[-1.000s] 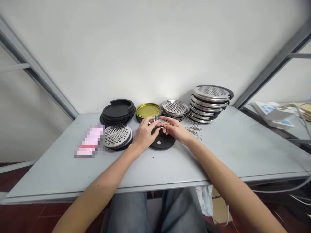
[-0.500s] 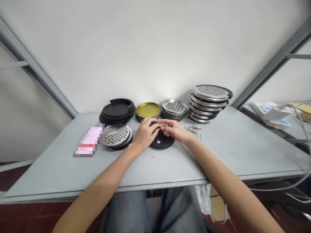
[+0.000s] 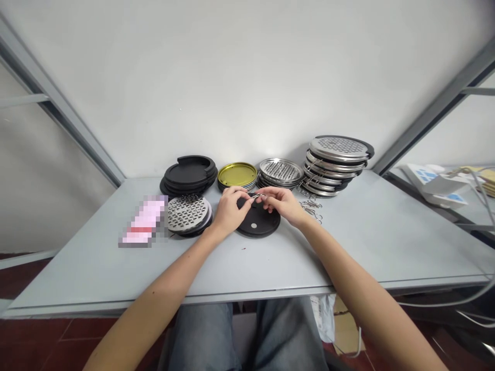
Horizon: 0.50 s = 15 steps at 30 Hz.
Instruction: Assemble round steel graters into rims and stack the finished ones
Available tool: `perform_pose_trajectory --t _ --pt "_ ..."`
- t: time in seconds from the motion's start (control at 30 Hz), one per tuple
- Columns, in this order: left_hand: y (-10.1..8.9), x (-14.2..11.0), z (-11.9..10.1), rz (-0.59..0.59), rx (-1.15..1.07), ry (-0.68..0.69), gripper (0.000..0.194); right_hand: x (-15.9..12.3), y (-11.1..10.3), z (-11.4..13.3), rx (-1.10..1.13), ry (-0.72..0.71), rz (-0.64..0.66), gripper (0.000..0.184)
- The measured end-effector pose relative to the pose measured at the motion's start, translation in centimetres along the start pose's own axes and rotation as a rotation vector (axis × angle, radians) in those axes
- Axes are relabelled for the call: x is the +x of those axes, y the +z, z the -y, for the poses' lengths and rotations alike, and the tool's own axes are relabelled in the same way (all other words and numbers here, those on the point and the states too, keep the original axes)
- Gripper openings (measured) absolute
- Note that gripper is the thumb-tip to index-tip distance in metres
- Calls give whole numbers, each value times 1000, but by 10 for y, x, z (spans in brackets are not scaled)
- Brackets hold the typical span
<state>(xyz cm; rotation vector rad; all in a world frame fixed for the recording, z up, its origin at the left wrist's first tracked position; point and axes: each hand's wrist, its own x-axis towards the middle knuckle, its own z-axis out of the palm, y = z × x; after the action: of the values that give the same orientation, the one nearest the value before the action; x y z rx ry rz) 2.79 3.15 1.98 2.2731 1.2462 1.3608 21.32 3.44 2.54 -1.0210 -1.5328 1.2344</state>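
My left hand (image 3: 231,208) and my right hand (image 3: 285,205) are close together above a round black disc (image 3: 265,224). The fingertips of both pinch a small shiny metal ring piece (image 3: 258,196), whose exact shape is too small to make out. The disc lies flat on the table and has a pale round spot near its front edge. To the right of my right hand lie several loose metal rings (image 3: 312,206), similar in shine to the held piece.
A stack of perforated metal plates (image 3: 187,214) stands left of my hands. Behind are black round holders (image 3: 188,172), yellow-topped lids (image 3: 237,174), grater discs (image 3: 281,171) and a tall stack of assembled discs (image 3: 338,149). A blurred pink object (image 3: 145,221) lies at left.
My hands have drawn slightly apart, and the metal ring piece now shows between their fingertips. More of the black disc is visible. The view has shifted slightly.
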Motion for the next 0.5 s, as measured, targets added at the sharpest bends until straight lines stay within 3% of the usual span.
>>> perform_pose_trajectory --t 0.17,0.5 --pt "0 0 2 36 -13 -30 7 -1 3 -2 -44 -13 51 31" --pt "0 -2 -1 66 34 27 6 -3 3 0 -161 -53 28 33"
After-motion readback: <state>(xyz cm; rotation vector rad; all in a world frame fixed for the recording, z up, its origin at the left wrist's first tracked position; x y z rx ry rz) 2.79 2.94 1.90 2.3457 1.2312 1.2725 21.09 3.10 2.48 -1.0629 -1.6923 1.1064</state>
